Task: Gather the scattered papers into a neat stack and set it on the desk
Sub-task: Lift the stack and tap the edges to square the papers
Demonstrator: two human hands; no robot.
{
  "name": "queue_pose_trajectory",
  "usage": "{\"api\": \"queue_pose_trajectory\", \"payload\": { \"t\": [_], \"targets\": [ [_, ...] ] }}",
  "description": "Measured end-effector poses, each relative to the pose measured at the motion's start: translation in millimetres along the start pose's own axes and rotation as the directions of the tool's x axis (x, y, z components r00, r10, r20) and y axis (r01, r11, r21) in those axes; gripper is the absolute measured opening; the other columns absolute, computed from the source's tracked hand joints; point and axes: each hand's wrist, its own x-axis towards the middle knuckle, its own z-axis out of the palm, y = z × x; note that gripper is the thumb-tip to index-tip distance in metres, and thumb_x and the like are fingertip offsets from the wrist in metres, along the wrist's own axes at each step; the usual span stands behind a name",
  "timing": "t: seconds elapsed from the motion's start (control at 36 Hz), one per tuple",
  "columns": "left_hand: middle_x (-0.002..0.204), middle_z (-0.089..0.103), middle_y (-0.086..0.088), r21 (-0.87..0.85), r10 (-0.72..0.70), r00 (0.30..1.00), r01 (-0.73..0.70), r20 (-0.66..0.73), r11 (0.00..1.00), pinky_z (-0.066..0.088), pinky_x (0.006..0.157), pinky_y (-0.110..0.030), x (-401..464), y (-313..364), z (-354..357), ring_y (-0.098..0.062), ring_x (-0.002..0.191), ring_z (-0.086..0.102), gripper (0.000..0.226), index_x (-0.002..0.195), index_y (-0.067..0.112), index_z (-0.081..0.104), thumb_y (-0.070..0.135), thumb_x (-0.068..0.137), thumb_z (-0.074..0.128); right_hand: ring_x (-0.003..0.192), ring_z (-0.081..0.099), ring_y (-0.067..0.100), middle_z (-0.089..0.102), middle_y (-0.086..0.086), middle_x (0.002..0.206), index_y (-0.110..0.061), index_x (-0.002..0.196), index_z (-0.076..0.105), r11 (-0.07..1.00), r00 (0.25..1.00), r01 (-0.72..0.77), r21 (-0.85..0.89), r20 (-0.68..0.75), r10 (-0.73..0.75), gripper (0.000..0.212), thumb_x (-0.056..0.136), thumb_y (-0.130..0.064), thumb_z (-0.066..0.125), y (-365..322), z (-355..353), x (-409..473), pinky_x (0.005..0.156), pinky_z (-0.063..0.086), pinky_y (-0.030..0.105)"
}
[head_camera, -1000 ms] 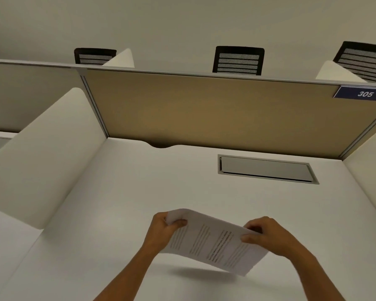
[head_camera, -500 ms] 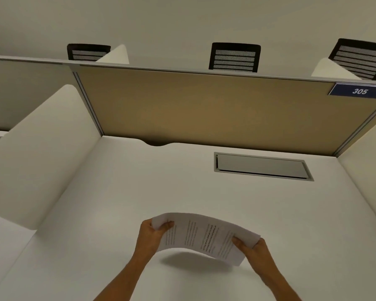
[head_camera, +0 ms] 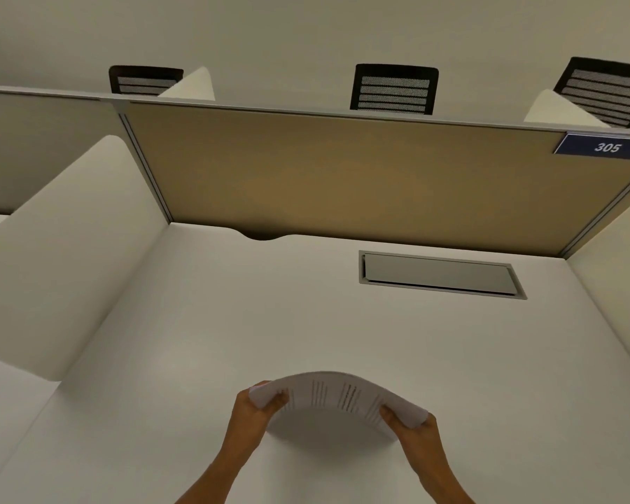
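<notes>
Head view: the papers (head_camera: pixel 337 396), tilted a second ago, are now bowed upward and lowered close over the tabletop (head_camera: pixel 204 340), clenched at both ends by left hand (head_camera: pixel 250 412) and right hand (head_camera: pixel 413 432); set-down seems imminent.

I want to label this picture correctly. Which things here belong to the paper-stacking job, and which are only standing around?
Job:
papers, bowed upward, held at both ends
left hand
right hand
desk

Not job:
hatch in the desk
panel
sign reading 305
three chairs behind the panel
</notes>
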Motion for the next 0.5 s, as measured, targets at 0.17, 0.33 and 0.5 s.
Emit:
{"api": "queue_pose_trajectory", "payload": {
  "t": [0.17,0.33,0.5],
  "targets": [
    [0.086,0.078,0.019,-0.036,-0.023,0.999,0.022,-0.045,0.999,0.055,0.066,-0.014,-2,-7,-1,0.003,0.081,0.072,0.038,0.079,0.042,0.077,0.005,0.085,0.073,0.08,0.074,0.001,0.08,-0.01,0.086,-0.042,0.087,0.08,1.0,1.0,-0.007,0.013,-0.005,0.007,0.028,0.085,-0.014,0.076,2,-5,6,0.07,0.051,0.023],
    [0.085,0.078,0.011,-0.005,0.043,0.999,-0.043,-0.02,0.999,0.053,0.063,-0.01,2,-2,-6,-0.003,0.078,0.071,0.044,0.08,0.044,0.077,0.0,0.084,0.072,0.08,0.075,0.007,0.081,-0.005,0.086,-0.035,0.088,0.081,1.0,1.0,0.015,-0.017,0.0,-0.015,0.028,0.086,-0.008,0.073,2,-10,10,0.064,0.057,0.019],
    [0.092,0.078,0.009,0.012,0.023,0.999,-0.023,0.027,1.0,0.057,0.067,-0.015,5,-6,-11,-0.006,0.085,0.072,0.035,0.085,0.038,0.078,0.003,0.083,0.075,0.081,0.074,0.003,0.08,-0.009,0.087,-0.029,0.088,0.082,0.999,0.998,-0.035,-0.021,0.057,0.036,0.023,0.081,-0.007,0.08,5,-12,11,0.061,0.055,0.01]
  ]
}}
